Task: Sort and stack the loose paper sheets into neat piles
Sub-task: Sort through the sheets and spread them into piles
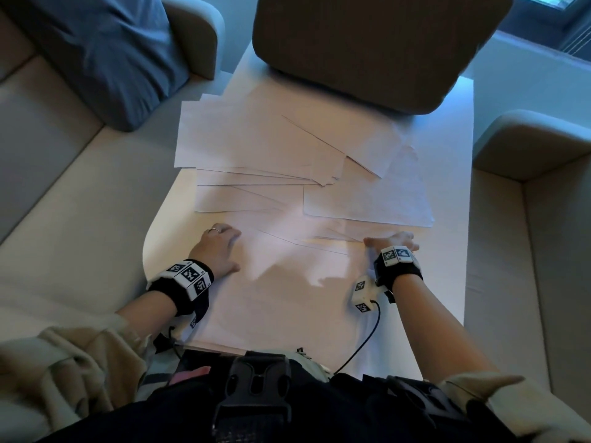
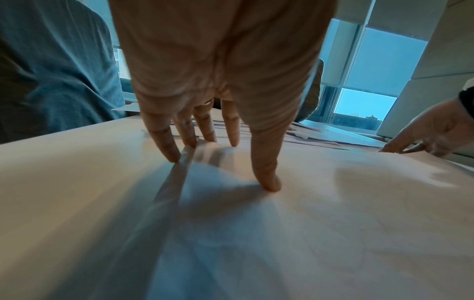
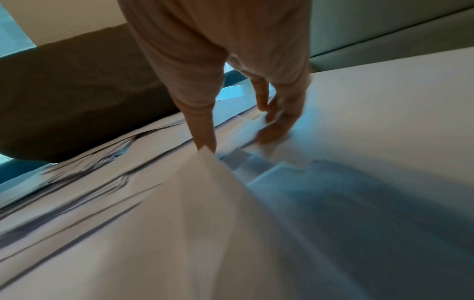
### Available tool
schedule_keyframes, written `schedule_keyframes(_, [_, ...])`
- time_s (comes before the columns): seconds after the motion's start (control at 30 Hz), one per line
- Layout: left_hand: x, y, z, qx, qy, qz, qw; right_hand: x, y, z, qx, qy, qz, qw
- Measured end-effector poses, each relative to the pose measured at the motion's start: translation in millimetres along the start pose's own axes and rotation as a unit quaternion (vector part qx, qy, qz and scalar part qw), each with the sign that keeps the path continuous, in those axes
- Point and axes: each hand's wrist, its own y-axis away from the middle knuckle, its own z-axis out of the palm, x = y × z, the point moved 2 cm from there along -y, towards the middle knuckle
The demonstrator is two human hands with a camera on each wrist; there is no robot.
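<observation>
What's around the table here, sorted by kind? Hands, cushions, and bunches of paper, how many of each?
Hands: 2, the left hand and the right hand, both on the near sheets.
Cushions: 2, the blue cushion and the brown cushion.
Paper spreads: 2, the near sheets and the far scattered sheets; single sheets cannot be counted.
Total: 6.

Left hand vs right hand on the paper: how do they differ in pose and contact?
The left hand lies spread, its fingers straight, pressing down on the near sheet; the right hand has its fingers at a raised sheet corner, apparently lifting it. The left hand looks sharp in its wrist view; the right hand is motion-blurred. Both wear tagged wrist bands and touch paper on the table.
</observation>
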Motion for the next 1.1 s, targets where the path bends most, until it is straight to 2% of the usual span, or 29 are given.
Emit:
schedule_keyframes(0.1, [0.1, -0.4, 1.2, 0.003, -0.002, 0.000, 1.000, -4.6, -1.0, -2.7, -0.026, -0.017, -0.024, 0.999])
schedule_keyframes(0.2, [0.0, -0.5, 1.3, 0.006, 0.003, -0.006, 1.000, -6.6, -0.6, -4.1, -0.019, -0.041, -0.038, 0.998])
schedule_keyframes(0.4, [0.4, 0.7, 0.5, 0.006, -0.004, -0.003, 1.000, -0.9, -4.6, -7.0, -0.041, 0.020, -0.031, 0.998])
schedule_keyframes(0.5, [0.5, 0.7, 0.4, 0.006, -0.004, -0.002, 1.000, -5.4, -5.9, -6.5, -0.056, 0.013, -0.052, 0.997])
schedule_keyframes(0.6, [0.2, 0.7, 0.6, 0.006, -0.003, -0.003, 1.000, -7.7, -5.5, -4.5, -0.070, -0.041, -0.071, 0.994])
schedule_keyframes(0.7, [-1.0, 0.6, 1.0, 0.008, -0.004, -0.001, 1.000, -11.8, -7.9, -9.3, -0.057, -0.144, -0.076, 0.985])
schedule_keyframes(0.8, [-1.6, 0.5, 0.1, 0.011, -0.013, 0.000, 1.000, -25.8, 0.4, -22.8, -0.079, -0.296, -0.058, 0.950])
schedule_keyframes(0.93, [-0.9, 0.8, -0.5, 0.011, -0.011, 0.002, 1.000, -44.5, 14.1, -44.3, -0.108, -0.477, -0.021, 0.872])
schedule_keyframes(1.03, [1.8, 2.1, -3.2, 0.008, -0.025, 0.005, 1.000, -59.3, 42.4, -60.3, -0.173, -0.551, -0.033, 0.815])
schedule_keyframes(1.1, [7.4, 3.4, -7.1, 0.014, -0.042, 0.008, 0.999, -70.2, 69.6, -71.5, -0.202, -0.570, -0.063, 0.794])
